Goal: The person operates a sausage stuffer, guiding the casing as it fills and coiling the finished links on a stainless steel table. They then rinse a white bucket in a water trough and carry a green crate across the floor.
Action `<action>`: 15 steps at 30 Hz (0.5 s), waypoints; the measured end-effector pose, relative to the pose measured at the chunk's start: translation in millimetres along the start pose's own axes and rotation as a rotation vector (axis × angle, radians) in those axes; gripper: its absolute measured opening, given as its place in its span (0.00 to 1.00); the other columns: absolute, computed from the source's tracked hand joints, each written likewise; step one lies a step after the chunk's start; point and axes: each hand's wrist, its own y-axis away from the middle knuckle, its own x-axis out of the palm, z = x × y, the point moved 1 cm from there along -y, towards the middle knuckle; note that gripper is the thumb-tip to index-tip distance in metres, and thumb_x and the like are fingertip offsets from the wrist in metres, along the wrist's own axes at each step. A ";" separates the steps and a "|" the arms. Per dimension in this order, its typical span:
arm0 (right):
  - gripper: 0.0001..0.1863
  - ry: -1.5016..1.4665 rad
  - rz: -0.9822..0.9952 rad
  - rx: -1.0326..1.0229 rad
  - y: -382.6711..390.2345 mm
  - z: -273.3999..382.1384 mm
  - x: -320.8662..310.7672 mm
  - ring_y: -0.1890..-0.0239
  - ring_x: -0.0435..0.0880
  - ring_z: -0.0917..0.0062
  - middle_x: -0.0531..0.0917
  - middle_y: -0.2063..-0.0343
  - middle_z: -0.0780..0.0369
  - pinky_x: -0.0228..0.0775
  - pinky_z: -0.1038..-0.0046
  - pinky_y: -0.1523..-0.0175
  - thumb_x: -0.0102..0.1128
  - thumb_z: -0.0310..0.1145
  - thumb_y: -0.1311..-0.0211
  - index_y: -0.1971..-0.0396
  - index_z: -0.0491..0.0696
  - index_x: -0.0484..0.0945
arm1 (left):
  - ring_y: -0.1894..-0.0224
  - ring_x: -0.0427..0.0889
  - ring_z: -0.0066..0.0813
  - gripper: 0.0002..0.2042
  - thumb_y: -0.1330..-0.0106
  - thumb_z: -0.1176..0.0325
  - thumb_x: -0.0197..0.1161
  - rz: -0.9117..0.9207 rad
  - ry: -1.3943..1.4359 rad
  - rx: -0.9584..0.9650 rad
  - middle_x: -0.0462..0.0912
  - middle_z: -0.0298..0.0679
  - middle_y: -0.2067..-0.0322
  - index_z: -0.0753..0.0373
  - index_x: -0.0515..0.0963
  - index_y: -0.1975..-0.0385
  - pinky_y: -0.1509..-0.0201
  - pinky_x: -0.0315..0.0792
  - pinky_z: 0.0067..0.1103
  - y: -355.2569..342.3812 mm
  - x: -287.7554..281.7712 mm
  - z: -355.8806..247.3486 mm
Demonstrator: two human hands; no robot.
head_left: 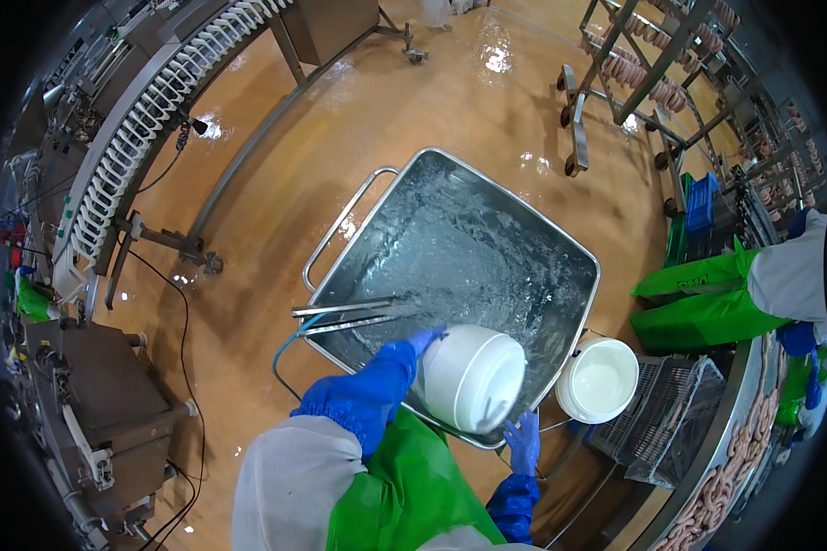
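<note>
A white plastic bucket (458,369) lies tilted over the near corner of a square steel tub (572,248) of moving water, one round end toward me. My left hand (425,340), in a bluish glove, is closed at the bucket's far left side, its fingertips partly hidden. Close by the bucket's lower right, at the tub's near rim, my right hand (523,443) has its fingers stretched out and appears to hold nothing. Metal bars (345,317) and a blue hose (282,354) cross the tub's left rim.
Another white bucket (597,380) stands right of the tub, beside grey crates (657,404). Sausages (735,468) cover a table at lower right; more hang on a wheeled rack (625,69). A person in a green apron (708,298) stands right. A curved conveyor (142,138) runs along the left.
</note>
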 end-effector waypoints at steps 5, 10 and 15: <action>0.35 -0.116 0.194 0.012 4.0 6.8 -18.7 0.43 0.70 0.64 0.66 0.41 0.56 0.60 0.64 0.41 0.36 0.61 0.35 0.38 0.49 0.61 | 0.59 0.81 0.45 0.32 0.49 0.35 0.56 -0.239 -0.993 0.217 0.82 0.50 0.62 0.63 0.81 0.65 0.52 0.72 0.34 -0.8 41.4 -112.6; 0.34 -0.205 0.252 0.109 6.5 -9.6 -1.8 0.43 0.69 0.64 0.68 0.42 0.55 0.60 0.65 0.41 0.37 0.60 0.35 0.40 0.48 0.64 | 0.69 0.79 0.47 0.28 0.50 0.38 0.57 -0.169 -1.188 0.799 0.80 0.47 0.73 0.62 0.81 0.75 0.63 0.69 0.41 61.4 116.4 -91.6; 0.34 -0.453 0.298 0.280 13.2 -50.0 6.9 0.42 0.68 0.64 0.69 0.43 0.57 0.57 0.62 0.38 0.39 0.59 0.35 0.41 0.46 0.65 | 0.73 0.76 0.47 0.28 0.40 0.40 0.50 0.149 -1.198 1.031 0.77 0.52 0.77 0.65 0.79 0.77 0.66 0.66 0.40 154.0 156.2 -105.9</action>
